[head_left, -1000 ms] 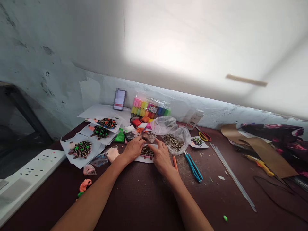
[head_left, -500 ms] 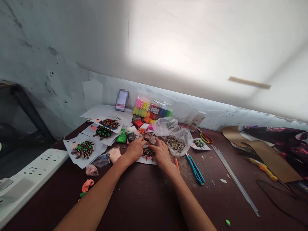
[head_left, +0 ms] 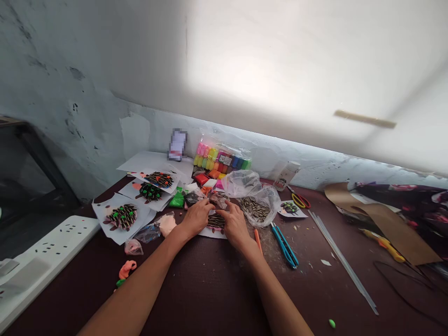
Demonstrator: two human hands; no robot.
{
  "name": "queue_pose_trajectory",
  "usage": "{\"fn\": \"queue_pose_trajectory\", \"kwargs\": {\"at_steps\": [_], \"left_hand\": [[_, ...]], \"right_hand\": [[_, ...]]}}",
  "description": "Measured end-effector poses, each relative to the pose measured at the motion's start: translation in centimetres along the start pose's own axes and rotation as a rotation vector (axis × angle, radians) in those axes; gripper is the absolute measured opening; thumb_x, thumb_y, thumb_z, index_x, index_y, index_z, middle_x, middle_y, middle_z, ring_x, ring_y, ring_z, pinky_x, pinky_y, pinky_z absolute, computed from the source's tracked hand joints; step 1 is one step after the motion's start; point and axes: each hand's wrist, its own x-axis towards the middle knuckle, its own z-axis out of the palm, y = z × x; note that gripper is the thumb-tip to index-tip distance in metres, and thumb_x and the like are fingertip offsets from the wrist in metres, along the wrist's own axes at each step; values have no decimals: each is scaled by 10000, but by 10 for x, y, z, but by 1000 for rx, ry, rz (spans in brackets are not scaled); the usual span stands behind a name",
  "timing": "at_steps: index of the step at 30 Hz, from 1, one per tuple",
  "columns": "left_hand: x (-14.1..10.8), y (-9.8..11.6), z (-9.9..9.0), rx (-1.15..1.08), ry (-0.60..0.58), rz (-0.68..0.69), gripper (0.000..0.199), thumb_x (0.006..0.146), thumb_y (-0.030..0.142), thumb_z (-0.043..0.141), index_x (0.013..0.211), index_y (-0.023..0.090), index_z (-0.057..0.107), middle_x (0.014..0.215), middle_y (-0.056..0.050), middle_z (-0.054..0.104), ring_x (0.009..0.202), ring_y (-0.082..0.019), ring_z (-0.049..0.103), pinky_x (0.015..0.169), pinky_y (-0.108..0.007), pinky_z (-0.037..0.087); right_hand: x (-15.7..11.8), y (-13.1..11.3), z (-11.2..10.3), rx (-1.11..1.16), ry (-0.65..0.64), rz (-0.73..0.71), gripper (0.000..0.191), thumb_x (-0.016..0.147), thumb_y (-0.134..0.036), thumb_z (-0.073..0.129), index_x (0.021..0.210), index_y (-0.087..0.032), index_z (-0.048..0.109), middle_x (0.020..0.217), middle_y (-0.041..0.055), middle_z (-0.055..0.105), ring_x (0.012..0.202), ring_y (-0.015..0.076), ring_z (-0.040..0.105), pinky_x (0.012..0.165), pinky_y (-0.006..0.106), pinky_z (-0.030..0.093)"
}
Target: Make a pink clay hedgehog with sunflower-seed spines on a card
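On a small white sheet in front of me sits a hedgehog-like figure (head_left: 216, 221) of dark striped seeds on a pinkish base. My left hand (head_left: 196, 217) lies at its left side, fingers bent and close together; what its fingertips hold, if anything, is hidden. From the right, my right hand (head_left: 237, 226) reaches over the figure's edge, with thumb and forefinger apart and no object visible between them. A clear bag of striped seeds, like sunflower seeds (head_left: 255, 209), lies just right of it. Behind my fingertips is a crumpled clear packet with brown stuff (head_left: 219, 200).
Finished-looking seed figures (head_left: 122, 217) on paper lie at left, near a power strip (head_left: 52, 249). Clay packs (head_left: 222, 158) stand at the back. On the right are a blue cutter (head_left: 284, 246), scissors (head_left: 300, 200), glue sticks (head_left: 345, 263) and a bottle (head_left: 286, 176).
My right thumb and forefinger have shifted slightly over the seed figure. My left hand stays nearly where it was, and the other things have not moved.
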Motion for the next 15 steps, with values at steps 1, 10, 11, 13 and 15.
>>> {"fn": "queue_pose_trajectory", "kwargs": {"at_steps": [1, 10, 11, 13, 15], "left_hand": [[0, 0, 0, 5, 0, 0, 378, 836, 38, 394, 1066, 173, 662, 1014, -84, 601, 984, -190, 576, 876, -293, 458], [-1, 2, -3, 26, -9, 6, 355, 840, 64, 420, 1041, 197, 682, 971, -71, 595, 943, -181, 579, 852, -278, 460], [-1, 2, -4, 31, -11, 5, 359, 841, 63, 417, 1045, 196, 681, 976, -72, 595, 942, -180, 579, 852, -277, 458], [-1, 3, -5, 33, -17, 0, 360, 840, 60, 415, 1045, 191, 682, 980, -73, 595, 935, -176, 580, 851, -273, 456], [-1, 3, -5, 28, -21, -4, 359, 833, 52, 418, 1033, 186, 685, 982, -74, 595, 928, -173, 580, 846, -268, 456]], "right_hand": [[0, 0, 1, 2, 1, 1, 485, 746, -73, 591, 1173, -297, 652, 1427, 85, 420, 1267, 275, 379, 997, 395, 336], [-1, 1, 1, 11, 20, 16, 511, 765, -62, 551, 1206, -308, 630, 1411, 80, 433, 1274, 253, 383, 1017, 369, 327], [-2, 3, 0, 6, 24, 30, 518, 765, -54, 539, 1207, -308, 629, 1406, 76, 441, 1274, 248, 386, 1019, 366, 325], [-4, 6, -3, -7, 33, 67, 519, 776, -36, 495, 1206, -294, 632, 1400, 81, 448, 1277, 241, 387, 1021, 361, 323], [-7, 9, -6, -16, 41, 107, 516, 791, -21, 446, 1199, -270, 640, 1399, 96, 450, 1282, 240, 385, 1022, 364, 321]]}}
